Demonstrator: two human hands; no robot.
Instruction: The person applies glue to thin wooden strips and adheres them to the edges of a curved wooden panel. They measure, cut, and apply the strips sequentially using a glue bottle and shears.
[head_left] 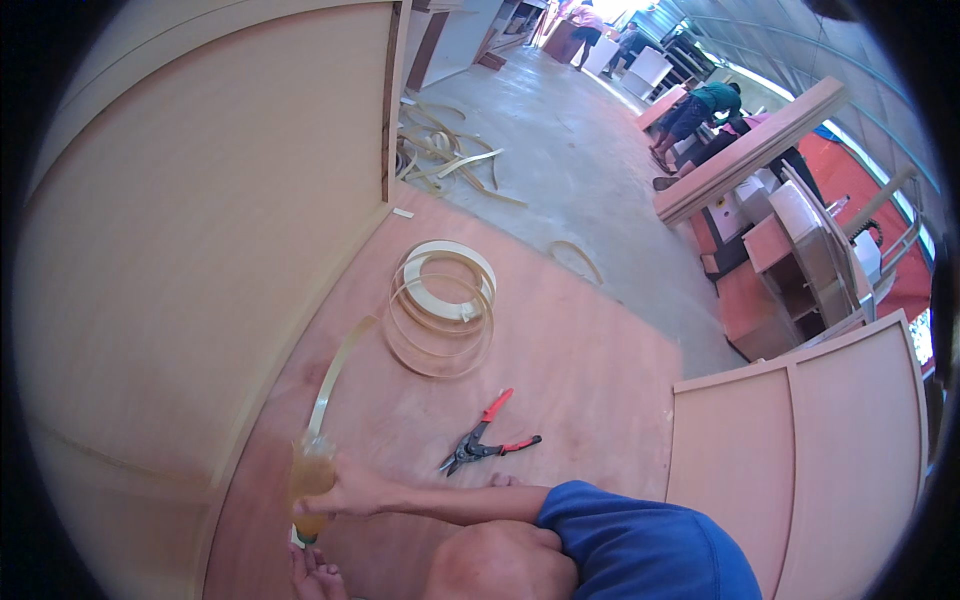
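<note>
An amber squeeze bottle (pixel 314 465) with a green nozzle is tipped downward in my right hand (pixel 340 490), over a pale edging strip (pixel 326 385). Below the nozzle, the fingers of my left hand (pixel 312 572) pinch the strip's near end. On the pinkish plywood sheet (pixel 590 380), beyond my right forearm, lie red-handled metal snips (pixel 480 440). A coil of edging tape (pixel 440 254) rests farther up the sheet, with loose loops around it.
A tall wooden panel (pixel 170 250) borders my left; a lower panelled piece (pixel 800 420) stands at right. Tangled strips (pixel 450 150) lie on the concrete floor (pixel 560 180). Co-workers (pixel 705 110) bend among furniture parts toward the back and right.
</note>
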